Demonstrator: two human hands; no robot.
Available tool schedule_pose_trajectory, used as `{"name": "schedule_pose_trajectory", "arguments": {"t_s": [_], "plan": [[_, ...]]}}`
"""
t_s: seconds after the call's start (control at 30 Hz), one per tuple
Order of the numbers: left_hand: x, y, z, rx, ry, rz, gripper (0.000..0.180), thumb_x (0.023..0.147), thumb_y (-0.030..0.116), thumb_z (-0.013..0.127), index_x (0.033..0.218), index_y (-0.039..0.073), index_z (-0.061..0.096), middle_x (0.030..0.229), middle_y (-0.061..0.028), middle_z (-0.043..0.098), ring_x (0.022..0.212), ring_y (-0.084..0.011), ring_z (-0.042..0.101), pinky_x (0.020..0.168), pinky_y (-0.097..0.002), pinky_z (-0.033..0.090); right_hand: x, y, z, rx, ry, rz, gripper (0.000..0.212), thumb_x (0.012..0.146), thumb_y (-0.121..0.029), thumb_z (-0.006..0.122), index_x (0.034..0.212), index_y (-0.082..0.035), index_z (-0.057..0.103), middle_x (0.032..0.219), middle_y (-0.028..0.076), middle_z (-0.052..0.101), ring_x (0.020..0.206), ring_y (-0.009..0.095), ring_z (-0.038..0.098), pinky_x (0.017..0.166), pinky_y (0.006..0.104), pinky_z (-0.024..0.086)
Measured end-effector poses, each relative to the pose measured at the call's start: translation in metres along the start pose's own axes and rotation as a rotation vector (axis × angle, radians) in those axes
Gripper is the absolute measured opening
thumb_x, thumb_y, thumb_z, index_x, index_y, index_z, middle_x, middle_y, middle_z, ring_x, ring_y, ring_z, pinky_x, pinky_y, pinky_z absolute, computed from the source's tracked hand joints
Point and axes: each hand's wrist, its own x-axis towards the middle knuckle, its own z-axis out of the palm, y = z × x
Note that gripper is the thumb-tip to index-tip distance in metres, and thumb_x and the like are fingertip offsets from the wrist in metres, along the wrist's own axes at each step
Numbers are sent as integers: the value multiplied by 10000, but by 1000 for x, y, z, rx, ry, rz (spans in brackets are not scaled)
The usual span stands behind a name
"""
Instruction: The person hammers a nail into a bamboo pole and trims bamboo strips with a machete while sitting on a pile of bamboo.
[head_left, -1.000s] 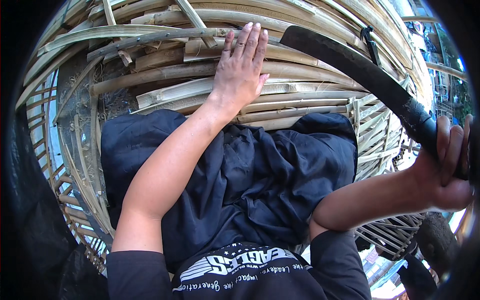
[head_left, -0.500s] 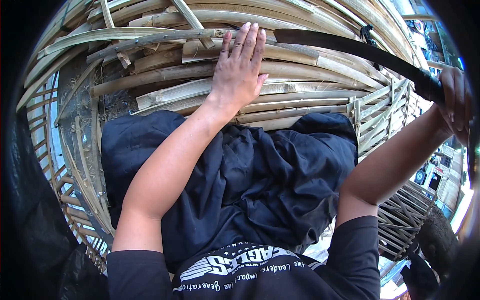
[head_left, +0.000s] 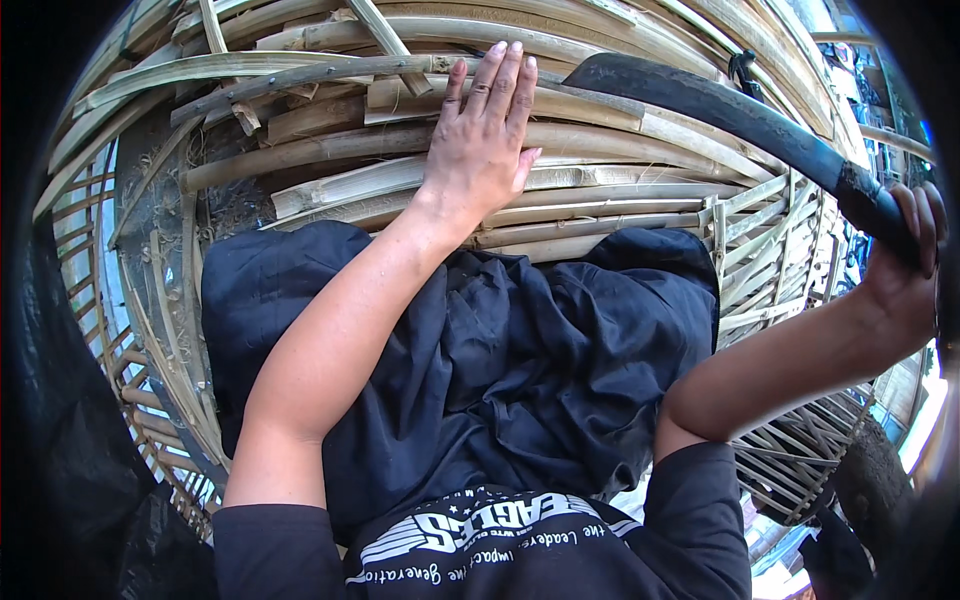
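Machete (head_left: 720,105), long, dark, likely heavy and stiff, hangs over the bamboo slats (head_left: 600,200), right hand (head_left: 900,270) fingers wrapped round its handle; left hand (head_left: 485,140) lies flat, fingers spread, on them.

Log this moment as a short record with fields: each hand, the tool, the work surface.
left hand: flat, fingers spread, pressed on the bamboo strips
right hand: closed around the handle of a long dark blade
blade: raised over the strips, tip near the left fingertips, contact unclear
surface: woven bamboo frame
lap: dark cloth
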Motion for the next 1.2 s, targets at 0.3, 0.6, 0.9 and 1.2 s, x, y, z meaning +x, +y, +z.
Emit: {"name": "schedule_pose_trajectory", "arguments": {"t_s": [0.3, 0.6, 0.9, 1.2], "plan": [[-2, -2, 1, -17, 13, -2, 1017, 796, 463, 732, 1562, 42, 212, 1620, -143, 217, 1512, -278, 183, 1231, -508, 97, -64, -26, 28, -212, 44, -107, 496, 1044, -524, 390, 1034, -31, 445, 558, -57, 307, 378, 20, 318, 363, 205, 384], [-2, -2, 3, -5, 16, 0, 1019, 796, 468, 732, 1560, 44, 210, 1615, -140, 227, 1506, -283, 199, 1229, -507, 103, -139, -41, 30, -12, -39, -104, 503, 1002, -410, 507, 1259, 20, 471, 622, -61, 361, 441, 18, 322, 579, 235, 330], [-1, -3, 2, -17, 32, 7, 1015, 797, 458, 733, 1560, 45, 207, 1607, -141, 242, 1500, -282, 212, 1228, -502, 112, -70, -5, -20, 393, -931, -155, 194, 873, -328, 760, 998, -235, 645, 521, -119, 510, 399, -11, 410, 523, 177, 333], [-4, -6, 4, -15, 61, 4, 972, 802, 451, 730, 1545, 47, 253, 1599, -136, 267, 1501, -272, 214, 1228, -497, 125, -85, -14, -37, 229, -30, 44, 130, 1021, -38, 426, 969, -41, 545, 573, -51, 312, 439, 39, 312, 570, 250, 324]]}}
